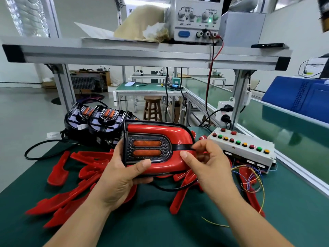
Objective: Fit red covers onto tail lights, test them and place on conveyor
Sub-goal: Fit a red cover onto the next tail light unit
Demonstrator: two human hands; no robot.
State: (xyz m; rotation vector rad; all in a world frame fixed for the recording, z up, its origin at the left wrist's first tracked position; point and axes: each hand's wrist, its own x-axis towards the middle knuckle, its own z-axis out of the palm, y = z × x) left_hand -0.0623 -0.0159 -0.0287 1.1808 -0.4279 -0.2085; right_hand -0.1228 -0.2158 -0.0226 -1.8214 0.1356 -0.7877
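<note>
Left hand (122, 175), nearest the lens: grip closed on the left end of a black-framed tail light with glossy red cover (156, 132), thumb on the lower front edge. Light held above the green-matted table (154, 227), face toward camera. Red U-shaped cover wraps two amber oval lenses set in black mesh; a black strip crosses its right end.

Far left on table: loose red plastic covers (58, 171), heaped. Behind them: uncovered black tail lights (105, 120) with cables.

Upper shelf: grey bench power supply (195, 20), dials labelled CURRENT and VOLTAGE, ON/OFF below, green lamp lit.

Right hand (209, 164): grip closed on the light's right end, thumb on the red. Further right: white box of red, green and yellow push-buttons (243, 148), then green conveyor belt (284, 127).
</note>
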